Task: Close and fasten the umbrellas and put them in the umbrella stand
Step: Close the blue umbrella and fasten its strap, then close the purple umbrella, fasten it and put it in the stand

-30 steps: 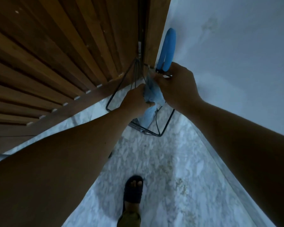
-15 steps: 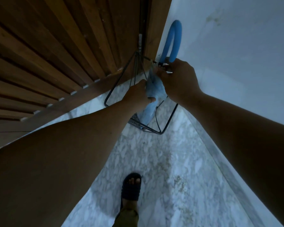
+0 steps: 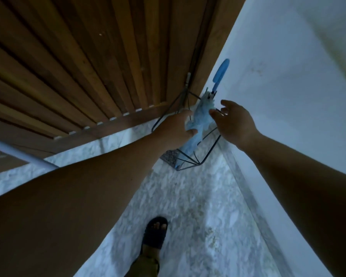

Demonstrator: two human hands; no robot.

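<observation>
Head view: one blue umbrella point(image 3: 200, 120), one black wire umbrella stand point(image 3: 208, 148), two bare hands and one sandalled foot point(image 3: 155, 232). The umbrella is folded and stands tilted inside the stand, its blue hooked handle point(image 3: 221, 73) rising above and beyond the fingers against the white wall point(image 3: 288, 76), its bunched canopy lying between the two hands. The left hand point(image 3: 175, 129) reaches in with fingers nearly straight; its fingertips lie beside the canopy's near-left edge, and the thumb appears to touch the fabric, though contact cannot be confirmed and no grip is seen. The right hand point(image 3: 233, 123) is spread with fingers loosely apart, holding nothing; its thumb tip sits just beside the canopy's right edge, apart from the handle. The stand occupies the corner where the slatted wooden door point(image 3: 88, 66) meets the wall, resting on the marble-patterned floor point(image 3: 188, 196) below the fingers. The umbrella's lower tip is hard to make out among the stand's base wires; whether its strap is fastened cannot be told. The stand's left side is partly hidden by the left hand. A pale bar point(image 3: 18, 152) is cut off at the left edge, and both forearms and the trouser leg are cut off at the frame border. Light is dim.
</observation>
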